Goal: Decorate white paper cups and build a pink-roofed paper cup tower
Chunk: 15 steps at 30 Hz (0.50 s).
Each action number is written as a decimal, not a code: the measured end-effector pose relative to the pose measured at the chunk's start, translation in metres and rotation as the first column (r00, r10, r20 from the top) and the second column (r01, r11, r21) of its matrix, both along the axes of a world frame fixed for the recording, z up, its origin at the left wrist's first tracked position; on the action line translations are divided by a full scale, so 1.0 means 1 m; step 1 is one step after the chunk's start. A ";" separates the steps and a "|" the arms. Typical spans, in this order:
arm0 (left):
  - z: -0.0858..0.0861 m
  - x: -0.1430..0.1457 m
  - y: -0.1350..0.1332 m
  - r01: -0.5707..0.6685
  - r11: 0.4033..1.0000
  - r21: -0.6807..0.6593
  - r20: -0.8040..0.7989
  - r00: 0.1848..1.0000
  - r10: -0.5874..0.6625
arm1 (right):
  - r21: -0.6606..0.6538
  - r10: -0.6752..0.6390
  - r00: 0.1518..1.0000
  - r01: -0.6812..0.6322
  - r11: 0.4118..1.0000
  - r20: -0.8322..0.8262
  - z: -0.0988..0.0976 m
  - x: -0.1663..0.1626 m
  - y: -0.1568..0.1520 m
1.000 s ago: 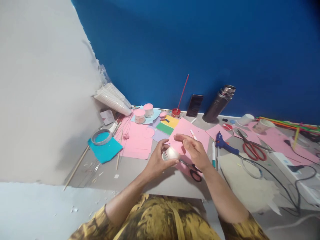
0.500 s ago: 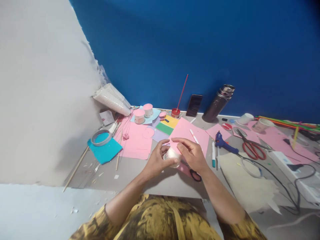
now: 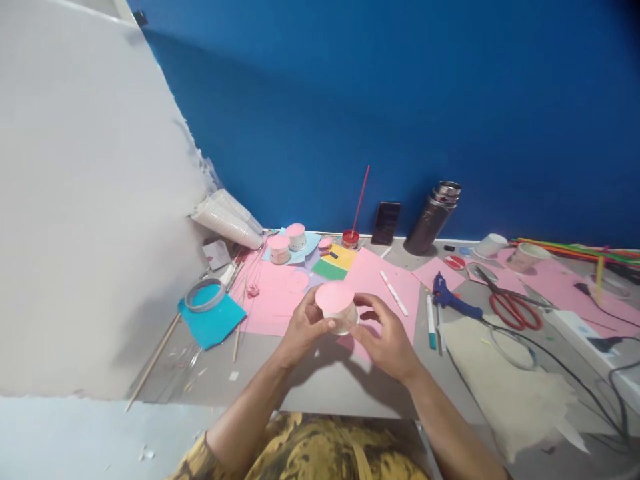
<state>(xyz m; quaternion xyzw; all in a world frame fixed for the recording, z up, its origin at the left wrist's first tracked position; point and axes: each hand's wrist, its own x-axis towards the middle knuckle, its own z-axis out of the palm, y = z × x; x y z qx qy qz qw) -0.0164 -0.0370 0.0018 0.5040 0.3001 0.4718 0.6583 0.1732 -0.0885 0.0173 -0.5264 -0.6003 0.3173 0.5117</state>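
You are working in soft, middling light that seems to fall from overhead. The blue wall (image 3: 450, 100) is brightest in a band near its top and sinks almost to black in the upper right corner. The white wall (image 3: 90, 200) on your left looks dull grey, with a soft shadow across its lower right part. Your left hand (image 3: 303, 327) and right hand (image 3: 387, 340) throw a faint, blurred-edged shadow on the tabletop (image 3: 260, 347) beneath them. The flask (image 3: 427, 220) carries a small glint at its neck. Nothing is crisp: the pink top of the cup (image 3: 334, 298) reads flat. The lens tilts the walls and stretches things at the right margin.
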 end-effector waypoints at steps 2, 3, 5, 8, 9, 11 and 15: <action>0.002 0.000 0.001 0.001 1.000 0.023 -0.009 1.000 -0.001 | -0.055 -0.056 0.996 0.052 0.997 -0.072 -0.005 -0.006 -0.001; 0.002 0.000 0.002 -0.002 0.999 0.037 -0.017 1.000 0.002 | -0.097 -0.070 0.988 0.057 0.994 -0.138 -0.008 -0.007 0.000; 0.004 0.000 0.001 -0.017 0.997 0.077 -0.041 0.999 0.021 | -0.197 -0.041 0.955 -0.019 0.980 -0.295 -0.014 -0.008 0.001; 0.003 -0.001 -0.002 -0.047 0.989 0.139 -0.105 0.993 0.062 | -0.299 0.057 0.841 -0.254 0.920 -0.538 -0.022 -0.010 0.003; 0.002 -0.001 -0.003 -0.055 0.987 0.152 -0.127 0.989 0.075 | -0.314 0.060 0.789 -0.311 0.897 -0.611 -0.023 -0.011 0.003; -0.001 -0.002 -0.004 -0.061 0.984 0.167 -0.160 0.983 0.088 | -0.316 0.020 0.680 -0.367 0.875 -0.733 -0.025 -0.015 0.004; -0.004 -0.012 -0.001 0.006 0.967 0.257 -0.153 0.988 0.035 | -0.281 -0.053 0.514 -0.377 0.882 -0.856 -0.028 -0.021 0.006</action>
